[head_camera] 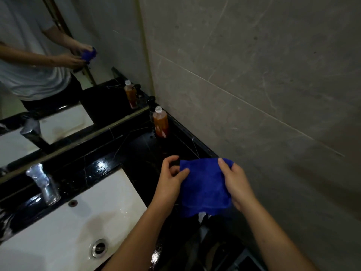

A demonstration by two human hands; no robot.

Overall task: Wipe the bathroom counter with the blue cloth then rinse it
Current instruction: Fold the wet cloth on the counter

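Cloth spread between my hands, above the tabletop beside the sink.

My left hand [172, 173] pinches one side of the blue cloth [203, 188] and my right hand [236, 182] grips the other, holding it stretched out over the black tabletop [136, 151], apparently lifted clear rather than pressed down. The tabletop shines wet in places, so I judge some wiping may be done, though I cannot be sure. The rinse looks still ahead: I see no water running from the tap [43, 182] into the sink [64, 231].
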